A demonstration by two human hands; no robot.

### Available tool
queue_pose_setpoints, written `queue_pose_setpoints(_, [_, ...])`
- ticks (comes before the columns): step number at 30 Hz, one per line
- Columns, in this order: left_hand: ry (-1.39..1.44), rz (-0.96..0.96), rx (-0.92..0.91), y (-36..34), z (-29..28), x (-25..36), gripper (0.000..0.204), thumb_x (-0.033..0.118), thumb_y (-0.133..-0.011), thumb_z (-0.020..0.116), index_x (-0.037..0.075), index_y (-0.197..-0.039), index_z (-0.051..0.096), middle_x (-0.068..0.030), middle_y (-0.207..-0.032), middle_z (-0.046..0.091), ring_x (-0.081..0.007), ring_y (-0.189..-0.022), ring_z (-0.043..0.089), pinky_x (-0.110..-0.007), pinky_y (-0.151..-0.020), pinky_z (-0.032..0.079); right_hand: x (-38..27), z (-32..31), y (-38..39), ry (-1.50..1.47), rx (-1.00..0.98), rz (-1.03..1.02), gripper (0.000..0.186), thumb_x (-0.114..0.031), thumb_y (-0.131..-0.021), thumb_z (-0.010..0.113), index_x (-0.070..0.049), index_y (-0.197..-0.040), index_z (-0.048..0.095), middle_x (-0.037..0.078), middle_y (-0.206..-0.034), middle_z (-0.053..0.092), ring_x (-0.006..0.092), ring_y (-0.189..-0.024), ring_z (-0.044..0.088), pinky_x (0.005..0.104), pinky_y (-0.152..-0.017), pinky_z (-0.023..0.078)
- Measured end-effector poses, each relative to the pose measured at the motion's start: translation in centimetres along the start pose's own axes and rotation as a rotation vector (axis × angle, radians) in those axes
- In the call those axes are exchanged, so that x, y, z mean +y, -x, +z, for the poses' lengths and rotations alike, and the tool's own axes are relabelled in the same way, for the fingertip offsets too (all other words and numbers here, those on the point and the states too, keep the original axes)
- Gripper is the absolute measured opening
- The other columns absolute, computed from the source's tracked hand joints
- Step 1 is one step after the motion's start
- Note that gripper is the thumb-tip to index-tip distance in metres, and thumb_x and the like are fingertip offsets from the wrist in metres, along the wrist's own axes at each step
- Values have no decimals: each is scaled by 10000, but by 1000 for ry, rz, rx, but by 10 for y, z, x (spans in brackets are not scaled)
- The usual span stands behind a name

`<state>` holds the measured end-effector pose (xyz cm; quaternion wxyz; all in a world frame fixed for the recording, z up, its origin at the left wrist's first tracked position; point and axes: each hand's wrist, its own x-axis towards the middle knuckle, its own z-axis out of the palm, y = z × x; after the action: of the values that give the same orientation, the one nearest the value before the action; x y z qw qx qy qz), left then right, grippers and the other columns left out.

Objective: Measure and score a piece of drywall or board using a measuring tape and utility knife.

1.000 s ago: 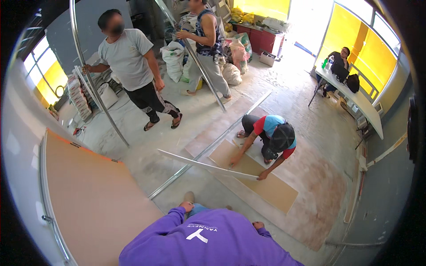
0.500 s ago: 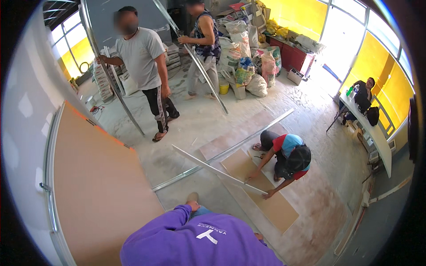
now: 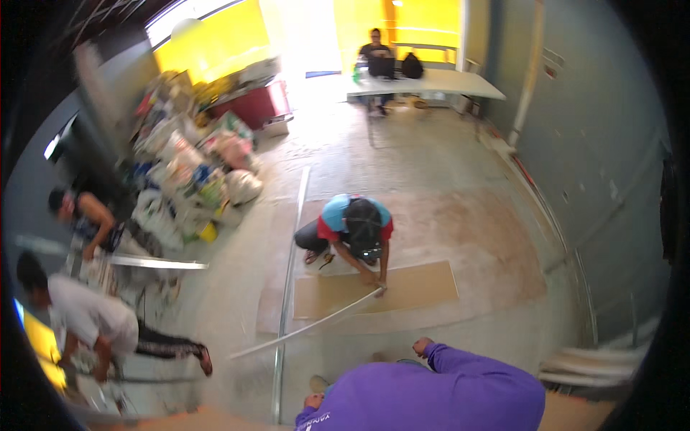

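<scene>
My purple sleeves reach forward at the bottom of the view, over my jeans and shoes. My left hand (image 3: 313,401) is low by my jeans, beside a shoe. My right hand (image 3: 422,348) lies farther forward at the other side of my legs. Nothing shows in either hand; both are too small and blurred to read the fingers. Ahead, a person in a blue and red shirt (image 3: 336,213) crouches over a tan board (image 3: 424,287), both hands at the end of a thin white strip (image 3: 338,314). The strip slants across a long metal channel (image 3: 289,280) on the floor.
At the left, a person in a light shirt (image 3: 93,312) leans, and another in a sleeveless top (image 3: 97,215) holds a metal stud (image 3: 162,263). Filled sacks (image 3: 241,185) and a yellow bucket (image 3: 208,232) stand behind. A person sits at a white table (image 3: 445,85) at the back.
My view has turned to the right, so the scene has shifted left and the table now stands at the back centre. The light-shirted person has gone from standing to leaning. The crouching person still holds the strip.
</scene>
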<state>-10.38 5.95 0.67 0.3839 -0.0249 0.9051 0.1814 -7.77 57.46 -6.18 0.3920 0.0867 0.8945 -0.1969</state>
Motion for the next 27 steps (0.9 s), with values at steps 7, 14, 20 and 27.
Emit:
queue_pose_setpoints(7, [138,-61,-53,-25,-38,11,478,476,-796,593,51,-981,711,-191,-1002,684,-343,-957,645,-406,-860,483,-6,-9,37,-230,58,156,355,-314,-908,504,-46,-1028,704,124,-825,711,230,-637,662,359,-623,550])
queue_pose_setpoints(14, [192,-17,42,-1,-64,43,511,505,-804,582,41,-971,716,-218,-998,677,-369,-960,638,-422,-855,485,-4,2,53,-182,35,55,339,-265,-887,478,-22,-930,710,125,-823,715,230,-619,666,360,-617,550])
queue_pose_setpoints(20, [-17,-11,16,-11,-46,21,508,513,-831,562,58,-1007,702,-210,-1035,671,-365,-992,626,-447,-852,490,-6,3,55,-363,21,245,332,-228,-868,451,-30,-885,717,122,-829,721,217,-631,686,347,-632,555])
queue_pose_setpoints(27, [-360,153,-29,1,-38,12,331,354,-927,454,91,-1010,637,-190,-969,666,-368,-870,654,-501,-731,521,8,2,48,-125,-2,7,323,-237,-844,456,-26,-788,694,135,-738,698,247,-620,673,373,-629,549])
